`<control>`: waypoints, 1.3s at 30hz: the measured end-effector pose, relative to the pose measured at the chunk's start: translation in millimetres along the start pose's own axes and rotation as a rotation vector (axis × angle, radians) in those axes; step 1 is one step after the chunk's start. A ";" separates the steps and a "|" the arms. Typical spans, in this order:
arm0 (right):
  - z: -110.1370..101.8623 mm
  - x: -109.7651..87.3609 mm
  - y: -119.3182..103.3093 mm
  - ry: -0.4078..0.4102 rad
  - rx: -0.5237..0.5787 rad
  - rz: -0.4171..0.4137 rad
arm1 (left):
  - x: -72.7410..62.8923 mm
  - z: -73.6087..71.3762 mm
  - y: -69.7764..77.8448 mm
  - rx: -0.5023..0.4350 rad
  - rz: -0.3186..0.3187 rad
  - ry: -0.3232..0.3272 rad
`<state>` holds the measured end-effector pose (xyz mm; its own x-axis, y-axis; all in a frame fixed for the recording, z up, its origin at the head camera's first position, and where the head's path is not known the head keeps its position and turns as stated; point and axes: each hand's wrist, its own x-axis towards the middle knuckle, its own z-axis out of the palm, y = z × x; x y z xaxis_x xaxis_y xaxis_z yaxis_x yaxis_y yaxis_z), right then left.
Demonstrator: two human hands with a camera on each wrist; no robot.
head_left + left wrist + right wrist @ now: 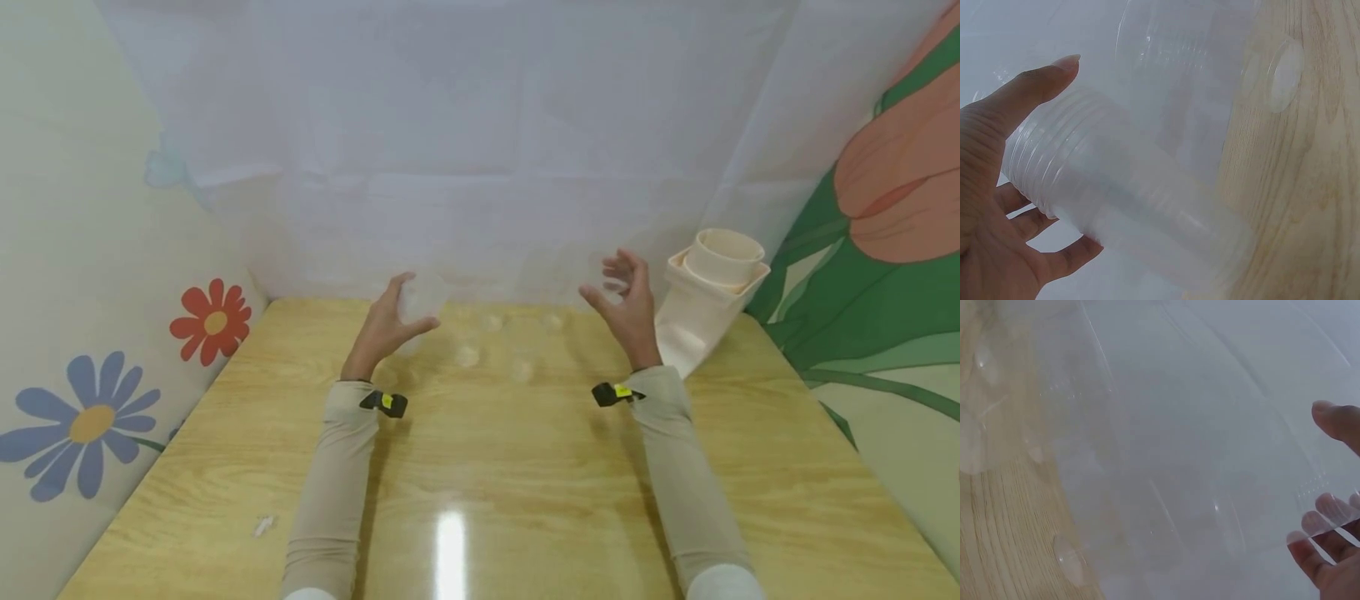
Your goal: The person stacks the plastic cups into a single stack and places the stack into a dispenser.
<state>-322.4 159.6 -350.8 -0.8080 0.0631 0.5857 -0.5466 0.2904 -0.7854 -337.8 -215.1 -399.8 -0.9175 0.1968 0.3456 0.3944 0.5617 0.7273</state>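
My left hand (384,327) holds a stack of nested clear plastic cups (1141,200). In the left wrist view its ridged rims lie between thumb and fingers, and the stack slants down toward the table. Several clear cups (467,354) stand apart on the table between my hands; their walls are faint, and mostly the round bases show. My right hand (628,312) is raised right of them, thumb well apart from loosely bent fingers. In the right wrist view its fingertips (1313,525) show through clear plastic; the thumb touches nothing there.
On the wood-grain table (480,467), a cream plastic object (701,300) with a round collar stands behind my right wrist. A small white scrap (264,525) lies at front left. White sheeting (450,125) hangs at the back, with flowered panels at both sides.
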 end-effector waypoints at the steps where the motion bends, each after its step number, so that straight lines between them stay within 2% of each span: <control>1: 0.3 -0.6 0.3 -0.004 0.001 0.000 | -0.7 0.3 -0.6 -0.001 -0.001 0.000; 15: 5.6 -12.7 -0.1 -0.034 0.014 0.031 | -10.4 7.6 -7.4 -0.005 -0.010 0.002; 24: 10.9 -9.0 -0.9 -0.047 0.104 -0.023 | -5.2 5.2 -7.2 0.004 0.012 0.006; 39: 13.7 -5.9 -4.4 -0.065 0.119 -0.046 | 0.1 3.5 -6.8 -0.015 0.023 0.022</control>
<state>-318.3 144.8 -353.5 -0.7919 -0.0109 0.6106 -0.6026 0.1758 -0.7784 -340.7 -216.1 -406.8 -0.9070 0.1913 0.3751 0.4159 0.5455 0.7276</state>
